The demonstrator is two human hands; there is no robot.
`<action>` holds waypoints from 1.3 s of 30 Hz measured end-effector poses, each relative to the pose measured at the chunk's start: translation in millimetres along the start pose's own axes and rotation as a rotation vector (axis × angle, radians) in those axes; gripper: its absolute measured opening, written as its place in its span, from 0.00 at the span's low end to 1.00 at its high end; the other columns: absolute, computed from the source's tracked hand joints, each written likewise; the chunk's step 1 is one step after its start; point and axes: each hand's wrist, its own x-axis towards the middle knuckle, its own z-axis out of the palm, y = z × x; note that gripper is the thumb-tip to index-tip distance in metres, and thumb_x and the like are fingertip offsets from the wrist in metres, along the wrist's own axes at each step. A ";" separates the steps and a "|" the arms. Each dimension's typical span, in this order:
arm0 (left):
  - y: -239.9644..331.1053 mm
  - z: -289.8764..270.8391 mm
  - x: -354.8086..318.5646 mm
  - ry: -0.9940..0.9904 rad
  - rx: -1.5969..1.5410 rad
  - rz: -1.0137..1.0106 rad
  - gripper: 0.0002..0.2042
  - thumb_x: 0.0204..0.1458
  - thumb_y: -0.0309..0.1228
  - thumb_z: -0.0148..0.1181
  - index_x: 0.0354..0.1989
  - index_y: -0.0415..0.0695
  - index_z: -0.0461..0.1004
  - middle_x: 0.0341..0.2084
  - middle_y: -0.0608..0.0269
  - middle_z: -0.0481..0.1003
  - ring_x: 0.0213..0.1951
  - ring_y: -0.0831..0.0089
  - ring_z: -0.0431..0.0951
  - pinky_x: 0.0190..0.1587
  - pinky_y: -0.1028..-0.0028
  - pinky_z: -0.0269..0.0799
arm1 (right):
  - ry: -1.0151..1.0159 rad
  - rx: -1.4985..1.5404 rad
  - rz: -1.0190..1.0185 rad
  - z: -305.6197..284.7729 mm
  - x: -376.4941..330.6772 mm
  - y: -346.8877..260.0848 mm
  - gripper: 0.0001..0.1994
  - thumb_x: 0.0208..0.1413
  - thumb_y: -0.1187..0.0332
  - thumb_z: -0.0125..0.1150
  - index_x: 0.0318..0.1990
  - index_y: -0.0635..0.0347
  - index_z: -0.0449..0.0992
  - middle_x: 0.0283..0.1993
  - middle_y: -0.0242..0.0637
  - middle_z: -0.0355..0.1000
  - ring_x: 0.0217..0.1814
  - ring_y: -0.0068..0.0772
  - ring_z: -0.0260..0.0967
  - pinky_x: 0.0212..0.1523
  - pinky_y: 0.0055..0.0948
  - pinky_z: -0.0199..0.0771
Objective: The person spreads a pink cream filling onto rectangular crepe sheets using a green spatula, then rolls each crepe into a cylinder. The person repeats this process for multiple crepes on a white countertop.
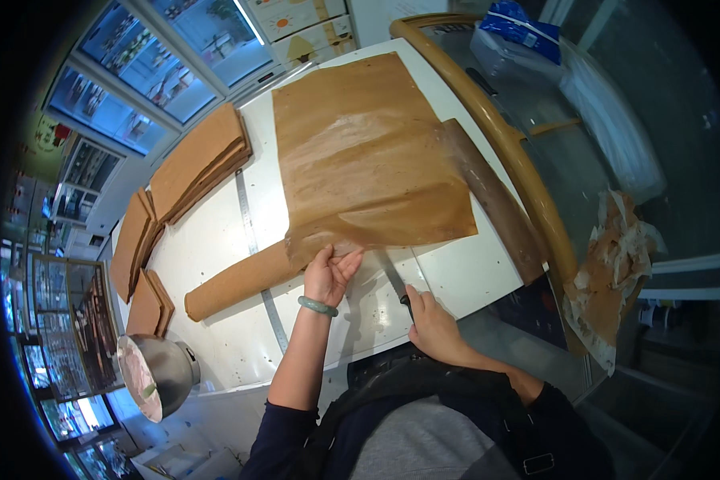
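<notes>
A large, thin brown baking mat [368, 144], glossy and creased, lies across the white table. My left hand [332, 274], a green bangle at its wrist, pinches the mat's near edge. Beside that hand, a long brown cake roll [240, 282] stretches to the left, its right end partly under the mat's corner. My right hand [438, 326] is closed round the black handle of a knife [395, 276]. Its blade points away from me, above the table's near edge and apart from the mat.
Stacked brown cake sheets [200, 164] line the table's left side. A steel bowl [172, 372] with pinkish cream stands at lower left. A metal ruler [244, 212] lies on the tabletop. A dark roll [496, 204] borders the mat; crumpled paper [608, 276] lies far right.
</notes>
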 end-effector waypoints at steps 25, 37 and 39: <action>-0.9 -28.1 -122.8 -0.393 0.732 0.085 0.16 0.71 0.30 0.50 0.63 0.37 0.70 0.52 0.57 0.79 0.52 0.71 0.79 0.56 0.70 0.75 | 0.650 -0.239 0.804 -133.2 -44.3 262.2 0.34 0.61 0.68 0.61 0.72 0.72 0.58 0.68 0.66 0.64 0.70 0.63 0.63 0.70 0.47 0.63; 200.7 -222.2 -124.5 0.389 2.289 0.463 0.63 0.22 0.48 0.87 0.74 0.54 0.58 0.72 0.53 0.62 0.75 0.52 0.56 0.76 0.42 0.45 | 0.162 -0.202 -0.693 -20.2 155.2 -112.9 0.43 0.48 0.56 0.78 0.72 0.53 0.65 0.74 0.44 0.60 0.82 0.50 0.46 0.82 0.54 0.40; 203.1 -238.0 -113.3 0.257 2.206 0.596 0.59 0.24 0.46 0.86 0.72 0.53 0.60 0.68 0.55 0.66 0.71 0.53 0.62 0.74 0.46 0.52 | 0.034 -0.276 -0.741 14.3 192.8 -164.4 0.46 0.47 0.56 0.78 0.74 0.52 0.61 0.72 0.44 0.62 0.79 0.49 0.52 0.80 0.50 0.47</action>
